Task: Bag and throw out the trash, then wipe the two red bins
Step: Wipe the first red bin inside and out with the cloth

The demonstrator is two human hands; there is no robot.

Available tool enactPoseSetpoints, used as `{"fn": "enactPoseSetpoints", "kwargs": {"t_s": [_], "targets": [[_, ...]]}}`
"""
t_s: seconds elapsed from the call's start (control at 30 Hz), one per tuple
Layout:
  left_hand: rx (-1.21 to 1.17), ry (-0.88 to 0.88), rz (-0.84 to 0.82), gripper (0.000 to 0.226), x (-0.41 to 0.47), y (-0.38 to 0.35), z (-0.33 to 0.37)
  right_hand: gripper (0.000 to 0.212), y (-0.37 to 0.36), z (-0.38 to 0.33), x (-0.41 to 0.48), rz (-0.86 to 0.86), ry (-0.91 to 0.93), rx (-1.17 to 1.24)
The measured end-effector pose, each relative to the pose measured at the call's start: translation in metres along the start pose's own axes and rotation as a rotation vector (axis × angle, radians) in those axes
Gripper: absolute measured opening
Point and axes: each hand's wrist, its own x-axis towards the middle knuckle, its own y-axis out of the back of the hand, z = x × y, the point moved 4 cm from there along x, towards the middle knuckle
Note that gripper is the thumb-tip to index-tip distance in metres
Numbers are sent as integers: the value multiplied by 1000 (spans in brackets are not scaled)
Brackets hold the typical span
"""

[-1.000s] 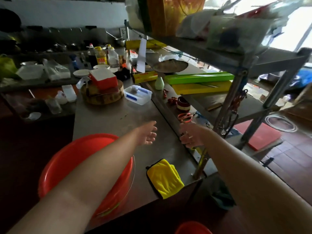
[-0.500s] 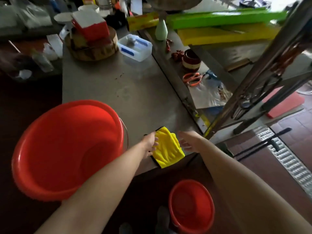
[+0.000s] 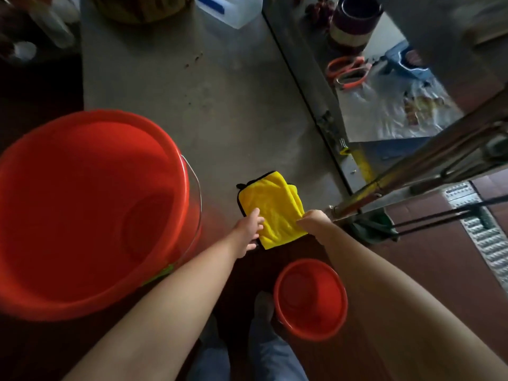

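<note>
A dim working kitchen. A long grey steel desk (image 3: 233,105) carries a round wooden chopping block (image 3: 143,6) and a clear plastic tub (image 3: 231,9). Orange-handled scissors (image 3: 347,72) lie on the metal rack (image 3: 428,158) beside it. The reddish tiled floor (image 3: 439,270) has a drain grate (image 3: 489,243).

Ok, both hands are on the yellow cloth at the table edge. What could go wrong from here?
The yellow cloth overhangs the table edge; if either the left hand or right hand slips, it may drop to the floor.
The large red bin sits near that edge beside the left forearm; a sweep could nudge it off.
The small red bin stands on the floor by the feet; a step might kick it.
</note>
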Motion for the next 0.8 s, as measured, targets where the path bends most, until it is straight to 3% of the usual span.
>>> {"fn": "enactPoseSetpoints", "kwargs": {"t_s": [0.37, 0.5, 0.63, 0.8], "targets": [[54, 9, 4, 60, -9, -2, 0, 6, -17, 6, -1, -16, -58, 359], [163, -44, 59, 49, -25, -3, 13, 8, 8, -16, -20, 18, 123, 147], [340, -257, 172, 45, -63, -7, 60, 32, 53, -59, -64, 109, 268, -233], [539, -553, 218, 31, -133, -1, 134, 23, 119, -113, -140, 274, 465, -478]]}}
